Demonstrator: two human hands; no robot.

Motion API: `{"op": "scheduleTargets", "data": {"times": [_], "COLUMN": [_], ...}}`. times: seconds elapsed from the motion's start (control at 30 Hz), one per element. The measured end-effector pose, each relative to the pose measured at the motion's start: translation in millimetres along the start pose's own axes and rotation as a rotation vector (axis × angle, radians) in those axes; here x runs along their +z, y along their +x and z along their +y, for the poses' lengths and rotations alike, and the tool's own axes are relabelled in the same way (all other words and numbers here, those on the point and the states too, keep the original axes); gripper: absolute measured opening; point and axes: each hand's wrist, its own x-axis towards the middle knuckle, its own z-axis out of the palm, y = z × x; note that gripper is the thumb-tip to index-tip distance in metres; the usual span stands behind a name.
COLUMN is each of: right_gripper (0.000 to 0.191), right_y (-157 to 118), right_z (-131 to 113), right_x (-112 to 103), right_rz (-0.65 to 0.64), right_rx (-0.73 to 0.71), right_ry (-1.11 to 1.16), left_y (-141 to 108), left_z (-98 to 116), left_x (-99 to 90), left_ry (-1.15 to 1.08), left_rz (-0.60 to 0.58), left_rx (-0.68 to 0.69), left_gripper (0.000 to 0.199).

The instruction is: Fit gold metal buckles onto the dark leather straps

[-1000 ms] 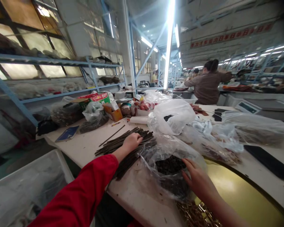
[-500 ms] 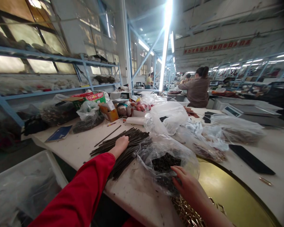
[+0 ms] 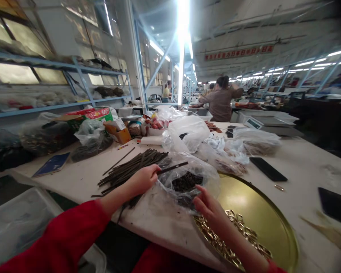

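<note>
My left hand pinches a dark flat strip that reaches out over the mouth of a clear plastic bag. Behind and to the left of that hand lies a pile of similar dark strips. Small black pieces fill the bag. At the bag's near right edge is my right hand, fingers bent and close together; whatever is between them is too small to make out. Beneath my right forearm, gold metal buckles lie on a round gold tray.
A black phone-like slab and a small gold piece lie right of the bag. Plastic bags and an orange box stand farther back. A blue booklet lies at left. Another person is beyond the table.
My left hand has come off the pile with one strip and moved toward the bag. My right hand's fingers have drawn closer together near the bag. The view has turned right.
</note>
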Motion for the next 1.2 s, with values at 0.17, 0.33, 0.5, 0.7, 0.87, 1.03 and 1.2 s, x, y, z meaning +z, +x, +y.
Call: {"op": "scheduleTargets", "data": {"times": [0.17,0.33,0.5,0.7,0.87,1.03,1.2], "right_gripper": [0.031,0.028,0.031,0.029,0.028,0.028,0.029], "right_y": [-11.8,-30.7,-38.0,-33.8,-30.8,-31.7,-38.5], "right_z": [-8.9,5.9,15.0,28.9,31.6,32.0,38.0], "right_x": [2.5,9.8,10.9,8.9,11.0,5.6,-15.0], "right_rz": [0.014,-0.042,-0.016,0.003,0.044,0.052,0.133], "right_rx": [0.21,0.288,0.372,0.426,0.459,0.444,0.302], "right_ry": [0.277,0.28,0.316,0.317,0.341,0.271,-0.005], "left_y": [-69.1,-84.5,-83.3,-81.0,-77.2,-77.6,-79.6], "left_z": [45.9,67.6,79.1,78.8,76.0,75.4,76.6], "left_x": [26.7,69.3,104.2,117.4,125.6,133.1,132.8], "left_ry": [-0.551,-1.069,-1.32,-1.488,-1.711,-1.806,-1.66], "left_rz": [-0.479,-0.697,-0.747,-0.763,-0.823,-0.908,-0.736], "left_rx": [-0.074,-0.319,-0.466,-0.59,-0.681,-0.812,-0.767], "left_gripper": [0.024,0.025,0.028,0.024,0.026,0.029,0.016]}}
